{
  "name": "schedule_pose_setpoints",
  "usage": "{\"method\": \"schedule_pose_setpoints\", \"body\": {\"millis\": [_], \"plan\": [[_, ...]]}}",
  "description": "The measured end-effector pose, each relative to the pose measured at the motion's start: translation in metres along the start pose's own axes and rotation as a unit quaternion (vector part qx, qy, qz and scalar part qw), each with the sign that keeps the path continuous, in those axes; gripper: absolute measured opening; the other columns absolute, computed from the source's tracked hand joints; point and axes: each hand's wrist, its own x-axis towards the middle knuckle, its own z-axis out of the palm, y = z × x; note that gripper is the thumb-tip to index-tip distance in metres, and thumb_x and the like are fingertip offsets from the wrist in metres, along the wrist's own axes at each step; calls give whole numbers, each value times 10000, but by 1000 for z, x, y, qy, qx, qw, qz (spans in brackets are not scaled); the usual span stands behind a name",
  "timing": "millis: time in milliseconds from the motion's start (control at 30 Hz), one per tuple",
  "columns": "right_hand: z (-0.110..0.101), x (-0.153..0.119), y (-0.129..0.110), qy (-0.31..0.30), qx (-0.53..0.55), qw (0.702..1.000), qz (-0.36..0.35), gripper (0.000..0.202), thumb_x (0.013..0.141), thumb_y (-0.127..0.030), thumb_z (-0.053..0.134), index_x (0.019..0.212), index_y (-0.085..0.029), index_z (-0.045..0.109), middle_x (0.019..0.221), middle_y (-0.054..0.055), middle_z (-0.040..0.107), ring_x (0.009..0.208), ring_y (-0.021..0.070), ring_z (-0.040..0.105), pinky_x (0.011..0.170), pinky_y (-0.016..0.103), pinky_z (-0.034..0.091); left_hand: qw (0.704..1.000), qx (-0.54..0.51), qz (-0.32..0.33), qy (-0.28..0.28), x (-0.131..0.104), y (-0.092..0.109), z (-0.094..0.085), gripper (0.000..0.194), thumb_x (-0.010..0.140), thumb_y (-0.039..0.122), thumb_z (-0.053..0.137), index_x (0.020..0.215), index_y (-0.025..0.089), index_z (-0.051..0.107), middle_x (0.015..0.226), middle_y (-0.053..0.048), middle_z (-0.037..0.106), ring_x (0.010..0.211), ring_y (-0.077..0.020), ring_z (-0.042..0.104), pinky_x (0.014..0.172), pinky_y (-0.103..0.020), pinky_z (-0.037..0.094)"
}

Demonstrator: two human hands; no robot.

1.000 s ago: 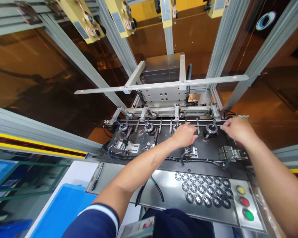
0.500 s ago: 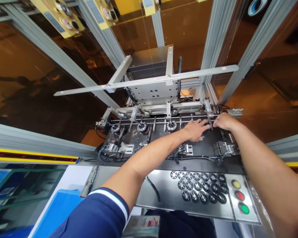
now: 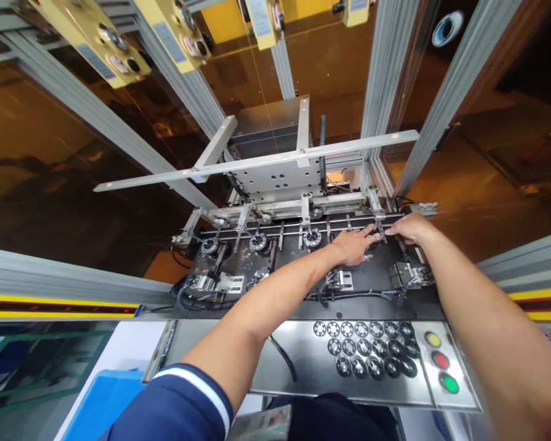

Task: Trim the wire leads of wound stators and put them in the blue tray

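Note:
My left hand lies over the rightmost station of the black machine bed, its fingers stretched out. Its fingertips touch a round black-and-silver part, mostly covered by the fingers. From the other side my right hand comes in, fingers curled together with the tips beside that part; whatever they pinch is hidden. Three similar round parts sit at the other stations: one left of my left hand, another in the middle, and one at the far left.
Several round black parts lie in rows on the steel front panel, beside yellow, red and green buttons. A long metal bar spans above the bed. Yellow light-curtain posts flank the opening. A blue bin stands lower left.
The view has shifted slightly, so the machine sits a little further left and its upper part lower. Both hands stay at the rightmost station, with the left fingers closer over the round part.

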Motion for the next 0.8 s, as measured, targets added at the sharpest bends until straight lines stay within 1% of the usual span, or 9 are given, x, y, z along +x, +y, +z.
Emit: {"method": "schedule_pose_setpoints", "body": {"millis": [67, 133, 300, 467, 600, 667, 733, 800], "plan": [[1, -10, 1, -33, 22, 999, 36, 309, 990, -405, 671, 1125, -127, 662, 1024, 55, 691, 844, 154, 680, 749, 321, 607, 1000, 1, -3, 2, 0, 1, -1, 831, 875, 236, 700, 1603, 331, 309, 1753, -59, 130, 1519, -324, 427, 1212, -514, 430], [0, -16, -1, -49, 44, 996, 52, 297, 997, -395, 663, 1144, -137, 656, 1035, 50, 689, 844, 149, 678, 746, 317, 606, 1000, 2, -4, 4, -1, 1, -1, 835, 868, 236, 706, 1600, 339, 317, 1751, -52, 142, 1505, -321, 448, 1201, -493, 449], [-4, -19, -5, -71, 72, 993, 66, 284, 996, -377, 665, 1152, -140, 654, 1059, 53, 685, 868, 154, 677, 762, 325, 606, 1000, -3, -8, 6, -1, 1, 0, 839, 868, 229, 701, 1605, 330, 311, 1751, -54, 121, 1486, -331, 473, 1182, -488, 475], [-5, -24, -8, -79, 78, 991, 79, 285, 993, -352, 670, 1187, -144, 646, 1107, 62, 680, 911, 166, 679, 792, 341, 610, 1000, -10, -12, 5, -1, 1, 0, 828, 872, 197, 680, 1602, 334, 316, 1752, -35, 128, 1507, -307, 448, 1197, -460, 464], [-2, -28, -11, -63, 72, 992, 83, 281, 994, -356, 669, 1175, -142, 649, 1081, 57, 685, 887, 159, 681, 776, 332, 610, 1000, -6, -10, 1, -3, 2, -2, 824, 873, 190, 678, 1600, 335, 318, 1755, -38, 129, 1513, -303, 440, 1201, -444, 453], [-4, -30, -13, -46, 64, 994, 79, 281, 993, -358, 672, 1166, -138, 653, 1080, 58, 688, 898, 164, 684, 790, 343, 611, 1000, -4, -11, 0, -4, 3, -1, 824, 875, 188, 672, 1602, 333, 313, 1756, -45, 125, 1501, -314, 456, 1194, -454, 459], [-12, -35, -18, -13, 50, 996, 67, 255, 983, -352, 683, 1128, -142, 669, 1095, 58, 693, 949, 182, 686, 843, 372, 607, 1000, -4, -13, -1, -6, 4, 0, 833, 875, 172, 655, 1611, 319, 293, 1758, -53, 105, 1470, -329, 494, 1178, -481, 473], [-24, -48, -25, 40, 37, 998, 39, 232, 943, -318, 728, 1086, -140, 687, 1128, 71, 702, 1029, 215, 684, 930, 410, 581, 1000, -7, -17, -1, -7, 4, 1, 856, 867, 147, 640, 1621, 301, 266, 1759, -61, 66, 1428, -341, 540, 1157, -510, 489]]}}
